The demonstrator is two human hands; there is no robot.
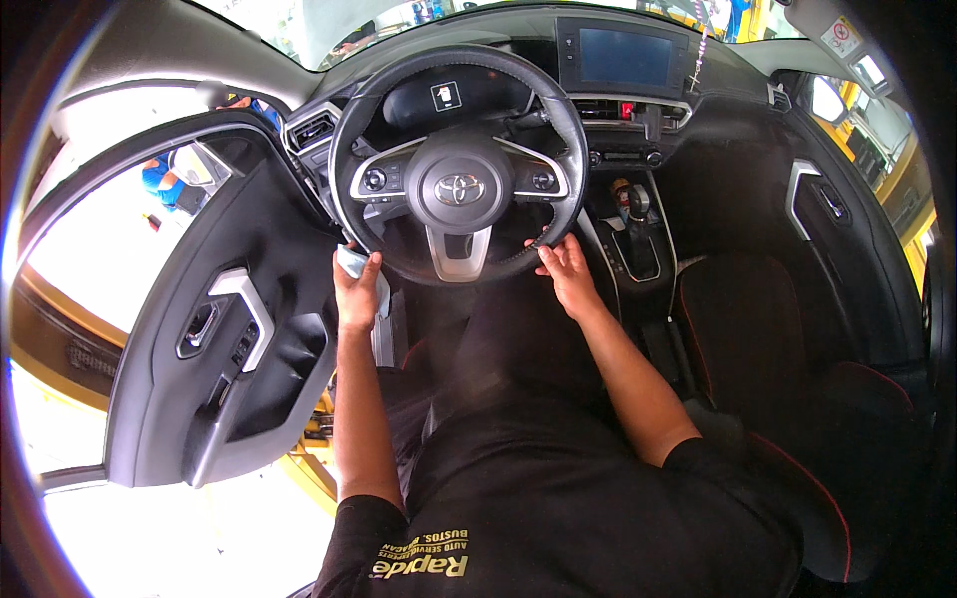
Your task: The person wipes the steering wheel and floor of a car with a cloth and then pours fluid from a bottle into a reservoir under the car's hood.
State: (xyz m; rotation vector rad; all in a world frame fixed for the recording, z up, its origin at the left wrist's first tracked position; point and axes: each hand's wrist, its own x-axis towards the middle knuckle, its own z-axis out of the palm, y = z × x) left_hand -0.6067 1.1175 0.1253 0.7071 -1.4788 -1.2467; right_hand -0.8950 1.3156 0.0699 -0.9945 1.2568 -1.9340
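I sit behind a black steering wheel [461,261] with silver trim on its spokes. My left hand [356,289] is at the lower left of the rim, closed on a crumpled pale blue cloth [352,261] that sticks out above and beside the fingers. Whether these fingers also touch the rim is hard to make out. At the lower right of the rim is my right hand [568,276], its fingers curled round the rim's edge. Behind the wheel, the instrument display [446,96] is lit with a small picture.
To the left the driver's door [214,329] stands wide open. A gear lever [639,204] rises from the centre console on the right, below a dark touchscreen [625,56]. The passenger seat [743,329] has red stitching. Outside the door, a person in blue [159,182] is partly visible.
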